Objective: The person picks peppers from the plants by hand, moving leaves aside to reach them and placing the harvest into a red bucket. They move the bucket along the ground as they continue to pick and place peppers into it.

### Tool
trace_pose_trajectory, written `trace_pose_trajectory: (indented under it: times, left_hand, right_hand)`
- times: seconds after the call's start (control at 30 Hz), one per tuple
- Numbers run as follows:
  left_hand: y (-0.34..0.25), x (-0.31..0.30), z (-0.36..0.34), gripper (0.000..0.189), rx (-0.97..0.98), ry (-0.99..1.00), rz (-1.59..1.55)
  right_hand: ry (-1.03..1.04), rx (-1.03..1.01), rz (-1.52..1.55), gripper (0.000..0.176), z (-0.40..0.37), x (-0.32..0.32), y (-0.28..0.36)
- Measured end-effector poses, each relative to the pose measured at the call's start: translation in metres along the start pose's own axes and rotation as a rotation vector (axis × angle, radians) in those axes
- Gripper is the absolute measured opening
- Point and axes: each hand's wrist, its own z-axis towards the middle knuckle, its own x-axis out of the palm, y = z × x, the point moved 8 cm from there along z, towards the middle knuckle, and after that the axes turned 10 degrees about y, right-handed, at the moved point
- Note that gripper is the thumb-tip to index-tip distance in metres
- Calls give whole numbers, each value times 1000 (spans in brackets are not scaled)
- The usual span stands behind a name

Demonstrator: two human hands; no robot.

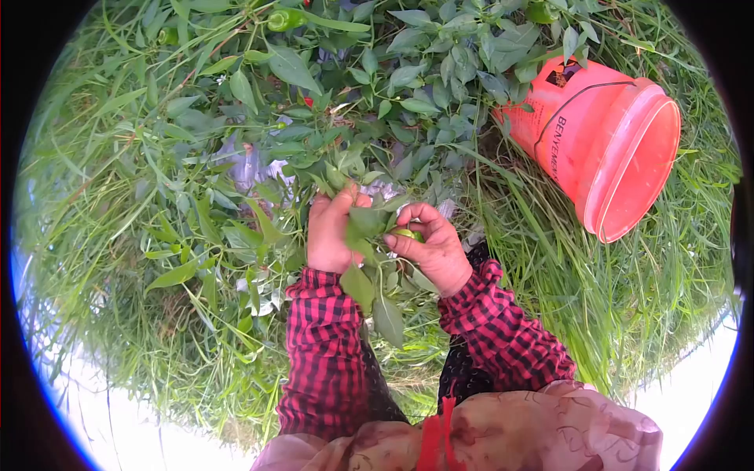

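Note:
My left hand point(331, 231) is closed around a leafy branch point(343, 174) of a pepper plant, with leaves poking out above and beside the fingers. Just to its right, my right hand point(438, 250) pinches a small green pepper point(406, 233) between thumb and fingers. Broad leaves point(386, 318) from the plant hang below and between the two hands. Part of the pepper is hidden behind the fingertips.
A red plastic bucket point(561, 129) lies tipped on its side in the grass at the right, its mouth facing lower right. Another green pepper point(285, 20) hangs at the top among dense leaves. Torn plastic sheeting point(250, 166) shows under the plants. Tall grass point(102, 228) surrounds everything.

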Motion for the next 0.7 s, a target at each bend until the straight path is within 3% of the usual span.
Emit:
trace_pose_trajectory:
  times: [0.07, 0.1, 0.17, 0.23, 0.3, 0.37, 0.43, 0.53, 0.6, 0.63, 0.7]
  left_hand:
    - [13, -2, 8, 16, 22, 70, -273]
    - [10, 1, -5, 16, 24, 38, -259]
    - [10, 8, 1, 15, -7, 80, -103]
    - [3, 7, 1, 18, -6, 85, -13]
    - [-6, 6, -3, 14, 49, 88, -80]
    - [-10, 13, -2, 14, 12, 23, -135]
    - [-20, 4, -7, 21, 108, -185, 357]
    - [-25, 1, -15, 25, 150, -228, 480]
    - [-32, -10, -19, 29, 230, -285, 546]
    - [-32, -18, -18, 29, 240, -288, 551]
    - [-41, -39, -27, 31, 351, -458, 569]
  right_hand:
    - [-97, 80, -132, 36, -3, -8, 4]
    - [-77, 96, -108, 36, -8, -5, 1]
    - [-87, -226, -601, 27, -9, -3, 26]
    - [-85, -204, -663, 22, -11, -9, 44]
    - [-303, -149, -798, 16, -22, -51, 58]
    - [-329, -336, -693, 15, -53, -50, 112]
    - [-390, -591, -860, 17, -101, -23, 177]
    - [-663, -835, -881, 16, -163, -60, 230]
    - [-877, -741, -958, 23, -179, -116, 252]
    - [-873, -750, -950, 23, -185, -130, 258]
    - [-944, -515, -1726, 26, -165, -108, 262]
